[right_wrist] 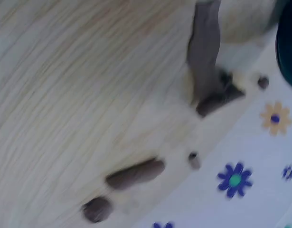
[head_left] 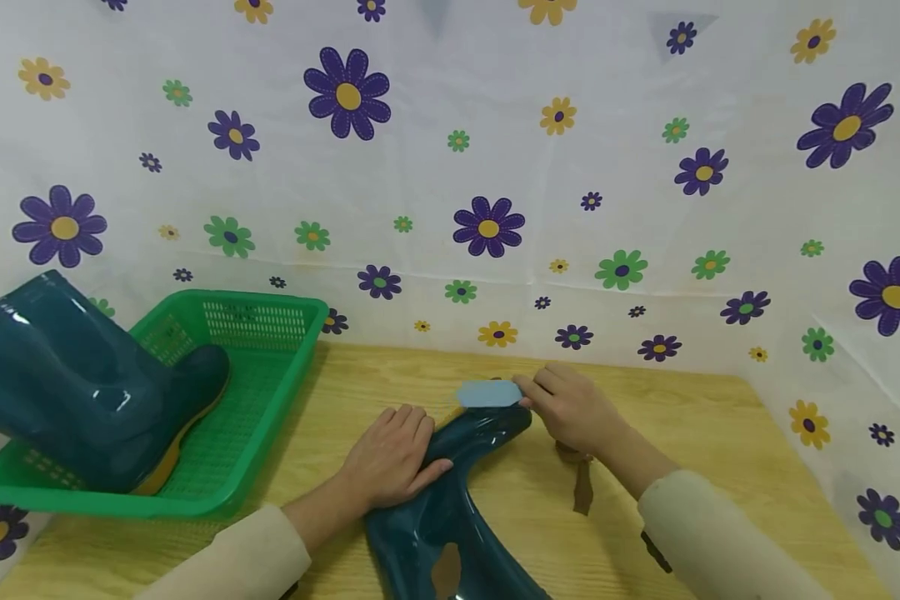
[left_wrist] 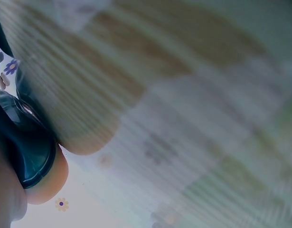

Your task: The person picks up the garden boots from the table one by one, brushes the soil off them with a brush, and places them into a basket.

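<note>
A glossy dark teal rubber boot (head_left: 420, 525) lies on its side on the table, its toe pointing away. My left hand (head_left: 392, 458) grips it around the foot, fingers over one side and thumb across the top. Between the fingertips and thumb of my right hand (head_left: 573, 412) is a light blue flat scraper (head_left: 489, 393), held at the sole by the toe. A brown mud-like patch (head_left: 446, 571) shows on the boot's shaft. In the left wrist view, part of the boot (left_wrist: 34, 156) appears; much of that view is blurred.
A green plastic basket (head_left: 266, 450) at left holds a second teal boot (head_left: 82, 375), which leans over its rim. Brown strips (head_left: 582, 489) and crumbs lie right of the boot; the right wrist view shows a brown roll (right_wrist: 135, 174) and a lump (right_wrist: 97, 209). A flowered cloth (head_left: 607, 167) hangs behind.
</note>
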The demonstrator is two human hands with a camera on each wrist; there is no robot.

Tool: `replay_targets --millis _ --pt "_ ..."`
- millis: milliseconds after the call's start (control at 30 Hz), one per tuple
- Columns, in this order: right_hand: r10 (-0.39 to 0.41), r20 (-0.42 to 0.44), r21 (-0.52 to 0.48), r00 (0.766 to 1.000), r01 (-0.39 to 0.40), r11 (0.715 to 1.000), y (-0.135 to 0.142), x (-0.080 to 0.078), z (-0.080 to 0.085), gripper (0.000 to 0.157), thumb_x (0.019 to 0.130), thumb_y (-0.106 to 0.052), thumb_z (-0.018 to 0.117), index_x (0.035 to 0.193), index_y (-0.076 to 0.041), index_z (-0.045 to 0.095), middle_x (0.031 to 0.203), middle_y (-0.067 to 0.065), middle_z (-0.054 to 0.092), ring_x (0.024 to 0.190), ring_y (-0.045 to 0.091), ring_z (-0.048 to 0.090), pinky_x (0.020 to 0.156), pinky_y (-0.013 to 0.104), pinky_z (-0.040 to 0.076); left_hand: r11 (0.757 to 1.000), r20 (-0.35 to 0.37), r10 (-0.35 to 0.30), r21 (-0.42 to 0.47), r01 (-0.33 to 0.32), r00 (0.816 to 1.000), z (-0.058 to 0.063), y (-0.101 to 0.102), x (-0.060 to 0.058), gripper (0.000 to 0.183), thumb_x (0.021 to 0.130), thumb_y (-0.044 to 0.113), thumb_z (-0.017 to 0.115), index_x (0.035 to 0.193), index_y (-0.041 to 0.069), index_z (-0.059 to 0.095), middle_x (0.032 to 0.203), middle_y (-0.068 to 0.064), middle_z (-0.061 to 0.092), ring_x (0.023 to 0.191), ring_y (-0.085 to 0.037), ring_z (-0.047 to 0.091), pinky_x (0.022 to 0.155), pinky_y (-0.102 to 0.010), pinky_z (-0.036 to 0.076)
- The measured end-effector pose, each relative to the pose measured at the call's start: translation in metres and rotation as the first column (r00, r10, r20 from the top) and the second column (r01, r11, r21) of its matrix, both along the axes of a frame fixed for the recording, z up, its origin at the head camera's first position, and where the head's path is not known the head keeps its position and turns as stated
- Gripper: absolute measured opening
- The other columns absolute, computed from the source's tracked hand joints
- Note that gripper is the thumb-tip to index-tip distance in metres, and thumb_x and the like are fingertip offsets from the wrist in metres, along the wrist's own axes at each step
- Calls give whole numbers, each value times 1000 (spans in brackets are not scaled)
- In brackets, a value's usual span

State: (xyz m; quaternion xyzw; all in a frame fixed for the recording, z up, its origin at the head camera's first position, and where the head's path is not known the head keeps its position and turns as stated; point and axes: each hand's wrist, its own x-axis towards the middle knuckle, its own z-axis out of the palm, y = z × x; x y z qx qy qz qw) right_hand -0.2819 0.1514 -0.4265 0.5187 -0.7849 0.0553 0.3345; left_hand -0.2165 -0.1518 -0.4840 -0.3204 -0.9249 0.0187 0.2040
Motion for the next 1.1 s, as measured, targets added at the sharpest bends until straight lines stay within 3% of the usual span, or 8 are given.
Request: replay_targets --millis 133,267,633,900,1100 --pt "-67 -26 -59 997 65 996 22 -6 4 47 110 -29 32 112 3 66 82 6 58 69 18 46 61 27 41 1000 8 11 -13 -10 1000 1 1 -1 51 100 60 42 101 11 54 94 -4 52 86 -21 48 78 -36 42" --pt "-102 -36 -99 994 98 990 33 -8 3 49 110 -28 32 108 6 67 82 10 61 68 20 48 61 29 42 1000 18 16 -25 -16 1000 1 0 -1 51 100 60 42 102 10 54 94 -4 52 85 -21 48 78 -36 42" --pt "-167 -13 -79 986 165 983 33 -4 -4 52 110 -32 28 109 4 66 85 10 62 70 20 49 59 29 43 1000 18 10 -2 -10 1000 1 1 1 50 100 59 42 101 10 54 94 -4 53 87 -22 49 79 -37 43" --pt "-137 -1 -69 991 137 988 23 7 -3 53 110 -33 28 114 3 67 85 6 60 73 17 50 62 26 46 1000 30 17 -12 -17 999 1 1 0 51 101 59 40 103 10 54 95 -5 54 89 -23 50 80 -37 44" --pt "-17 -32 -53 999 15 998 10 28 -1 48 110 -30 35 116 3 69 81 5 60 70 15 56 58 22 50 1000 33 19 -19 -18 999 0 1 0 51 100 59 41 103 10 54 95 -5 53 88 -22 50 79 -37 43"
